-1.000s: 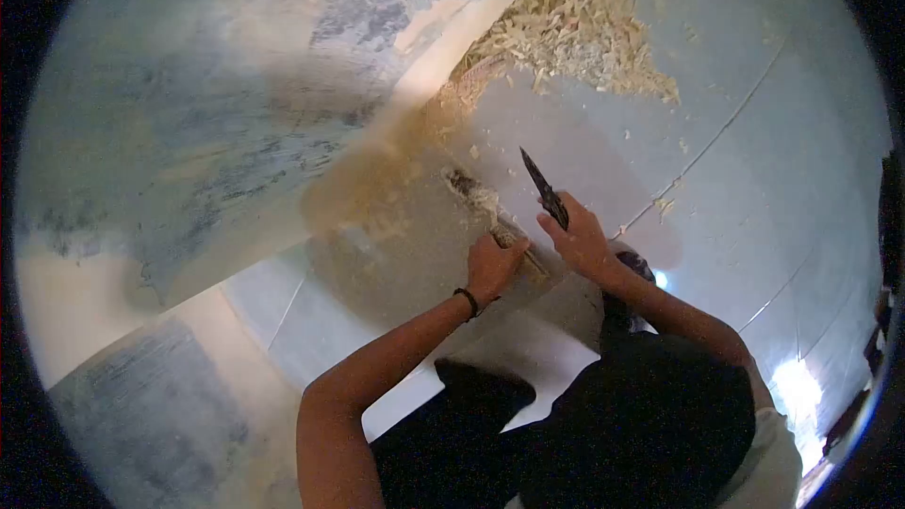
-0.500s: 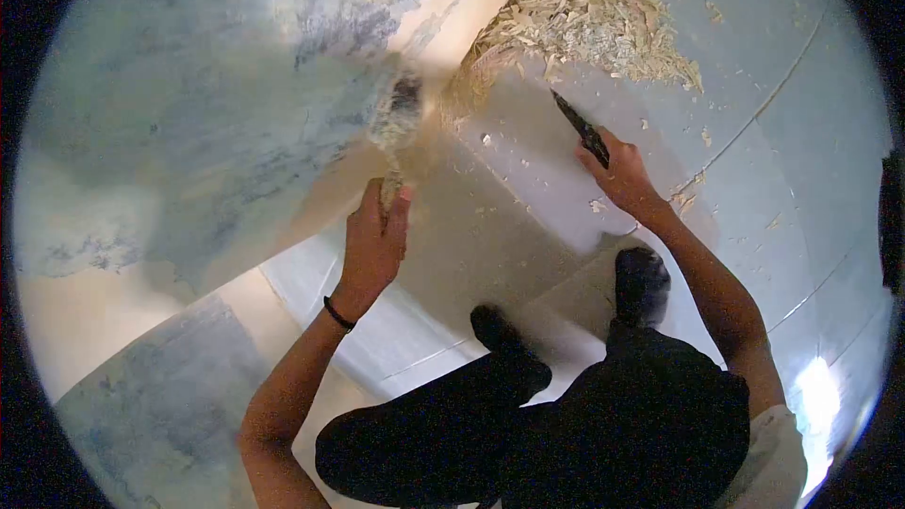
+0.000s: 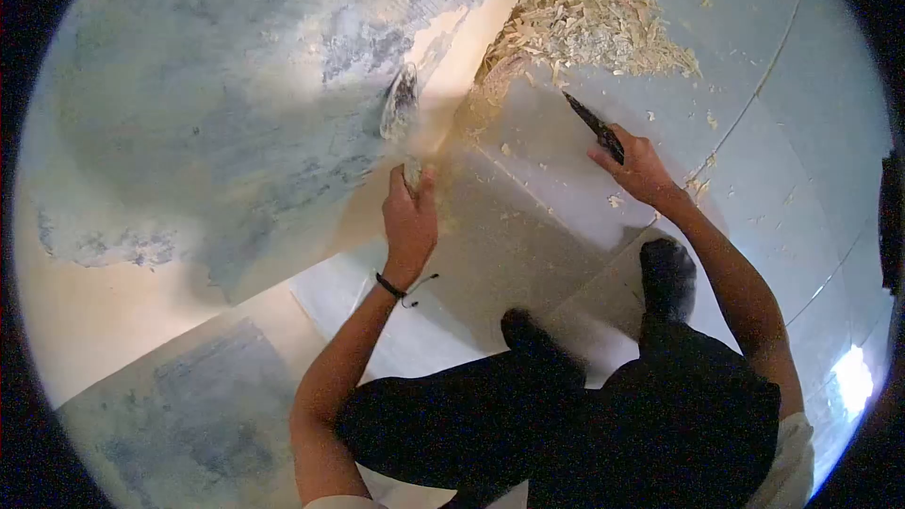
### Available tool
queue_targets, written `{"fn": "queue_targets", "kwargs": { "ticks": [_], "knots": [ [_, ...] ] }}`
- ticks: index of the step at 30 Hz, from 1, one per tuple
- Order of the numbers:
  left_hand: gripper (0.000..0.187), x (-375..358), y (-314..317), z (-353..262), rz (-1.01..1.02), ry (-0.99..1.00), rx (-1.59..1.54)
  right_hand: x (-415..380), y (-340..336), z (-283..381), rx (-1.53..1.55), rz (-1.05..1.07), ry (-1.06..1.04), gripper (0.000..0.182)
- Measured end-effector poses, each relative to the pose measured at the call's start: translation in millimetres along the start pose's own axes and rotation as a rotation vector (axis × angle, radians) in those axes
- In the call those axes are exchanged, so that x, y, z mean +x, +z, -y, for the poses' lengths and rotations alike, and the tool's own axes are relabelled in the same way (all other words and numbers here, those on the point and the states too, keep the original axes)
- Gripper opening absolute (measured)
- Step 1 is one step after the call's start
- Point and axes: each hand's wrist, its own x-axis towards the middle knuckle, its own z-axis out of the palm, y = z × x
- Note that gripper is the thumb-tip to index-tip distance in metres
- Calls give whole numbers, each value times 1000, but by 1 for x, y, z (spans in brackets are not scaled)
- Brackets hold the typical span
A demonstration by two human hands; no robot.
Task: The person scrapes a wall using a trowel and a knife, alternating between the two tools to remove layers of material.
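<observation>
My left hand is closed around the handle of a short tool with a dark, pale-smeared head. Its slightly blurred head overlaps the lower part of the mottled blue-grey wall, near a strip of bare cream surface. In my right hand is a dark, narrow tool that tapers to a point, aimed up and left above the floor. A heap of pale yellowish flakes lies just beyond that tip, along the foot of the wall.
Loose flakes dot the grey tiled floor. My dark-shod feet and bent legs in dark trousers fill the lower middle. At lower left is another blue-grey wall patch. Bright light reflects at lower right.
My left hand and its tool have shifted in view, the hand to the right and slightly up. My right hand still holds its tool. The whole view has moved a little.
</observation>
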Motion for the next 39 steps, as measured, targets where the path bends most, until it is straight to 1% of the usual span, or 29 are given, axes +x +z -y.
{"fn": "queue_targets", "kwargs": {
  "ticks": [3,5,7,9,12,15,17,18,20,22,24,27,28,31,33,36,39],
  "knots": [
    [37,-1,-5,-7,101,-181,-28,4,11,-17,59,-94,-155,52],
    [36,-10,-1,-2,91,-194,-165,5,14,-25,43,-132,-146,51],
    [35,-15,-2,4,96,-225,-156,8,20,-23,53,-153,-155,50],
    [35,-13,-7,5,125,-268,-113,6,13,-13,61,-154,-173,50],
    [34,-6,-6,-6,153,-329,-169,4,1,2,-10,-27,-44,49],
    [34,-2,9,-14,165,-428,-250,6,5,-3,46,-22,-35,49],
    [33,-3,13,-6,159,-434,-249,6,9,-5,24,-75,-54,51],
    [32,-3,14,-2,153,-394,-235,6,11,-5,13,-103,-64,52],
    [32,-2,13,-1,162,-419,-241,7,11,-4,46,-92,-62,52],
    [34,0,2,-27,187,-562,-292,8,11,-6,42,-101,-82,53],
    [35,1,5,-19,197,-560,-370,10,15,-14,-11,-118,-123,53],
    [35,-3,8,-13,233,-523,-466,5,11,-9,22,-96,-93,46],
    [35,-3,9,-16,241,-501,-486,5,9,-8,12,-90,-96,46],
    [33,-4,8,-31,257,-546,-688,3,8,-7,-24,-71,-78,48],
    [31,-3,10,-35,209,-533,-679,3,8,-5,-71,-73,-37,49],
    [30,-4,14,-37,164,-537,-712,0,3,0,20,-20,-7,49],
    [27,-3,17,-43,125,-552,-729,-2,4,0,2,-53,-48,48]
  ]
}}
